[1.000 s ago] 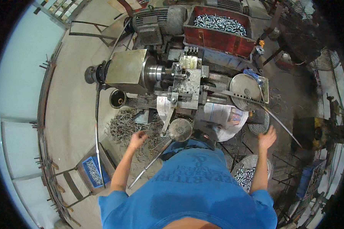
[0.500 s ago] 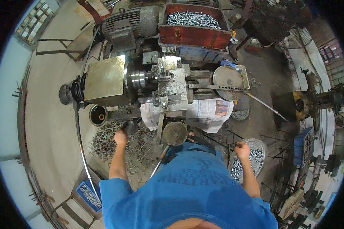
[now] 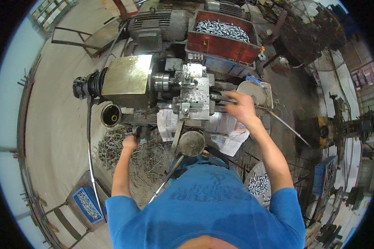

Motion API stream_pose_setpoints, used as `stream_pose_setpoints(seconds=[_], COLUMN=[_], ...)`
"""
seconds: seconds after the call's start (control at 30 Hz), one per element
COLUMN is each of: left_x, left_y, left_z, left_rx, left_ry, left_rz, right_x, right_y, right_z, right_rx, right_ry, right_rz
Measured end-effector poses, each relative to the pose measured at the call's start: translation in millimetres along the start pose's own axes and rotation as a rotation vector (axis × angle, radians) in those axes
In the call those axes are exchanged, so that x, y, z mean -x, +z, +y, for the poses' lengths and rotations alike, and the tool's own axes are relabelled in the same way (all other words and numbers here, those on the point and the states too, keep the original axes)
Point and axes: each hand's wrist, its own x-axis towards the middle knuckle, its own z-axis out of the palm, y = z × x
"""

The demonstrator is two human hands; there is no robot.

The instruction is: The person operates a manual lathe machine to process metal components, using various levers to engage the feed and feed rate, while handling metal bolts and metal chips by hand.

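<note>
My left hand [image 3: 130,142] is closed at the front of a small lathe [image 3: 196,95], beside a dark part of it. What the fingers grip there cannot be made out. My right hand [image 3: 242,107] reaches over the lathe's right side, across a flat bar with holes [image 3: 218,98]. Its fingers point left and are smeared by motion, so whether they hold anything is unclear. Left of the tool block stands a shiny round chuck [image 3: 161,81], next to a brass-coloured cover [image 3: 127,75]. A round plate [image 3: 253,92] lies beyond my right hand.
A red bin [image 3: 222,41] of small metal parts stands behind the lathe, near a motor [image 3: 158,25]. A round basket [image 3: 259,182] of similar parts is at lower right, a blue tray [image 3: 87,205] at lower left. Metal shavings [image 3: 112,151] heap below my left hand.
My right hand has moved from beside the round basket up and left to the lathe's bar. My left hand stays at the lathe's front. The whole view has shifted slightly.
</note>
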Motion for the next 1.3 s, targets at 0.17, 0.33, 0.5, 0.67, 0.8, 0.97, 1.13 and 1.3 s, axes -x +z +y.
stream_pose_setpoints(seconds=[0.17,0.33,0.5,0.67,0.8,0.97,1.13,1.3], left_x=[71.9,175.8,212.9,214.6,217.5,224.7,201.1,161.4], left_y=[-137.4,-156.9,-85.0,-72.3,-80.6,-82.7,-87.4,-79.5], left_z=[-2.7,-99.5,-49.5,13.1,20.6,28.5,-9.2,-79.2], left_rx=[0.451,0.129,0.371,0.298,0.281,0.274,0.313,0.532], left_ry=[-0.047,-0.549,-0.743,-0.73,-0.703,-0.709,-0.581,-0.424], left_rz=[0.422,0.806,0.654,0.79,0.753,0.772,0.719,0.527], right_x=[-100.0,-134.7,-137.8,-138.2,-133.3,-133.4,-164.5,-93.8], right_y=[78.2,118.9,129.7,140.6,131.1,71.5,-14.6,-24.6], right_z=[-61.1,-76.6,-63.8,-61.5,-70.6,-69.2,-2.8,8.5], right_rx=[0.197,0.438,0.36,0.364,0.491,0.495,0.383,0.133], right_ry=[-0.572,-0.458,-0.406,-0.387,-0.455,-0.493,-0.302,-0.311], right_rz=[0.001,-0.38,-0.41,-0.414,-0.419,-0.316,0.195,0.185])
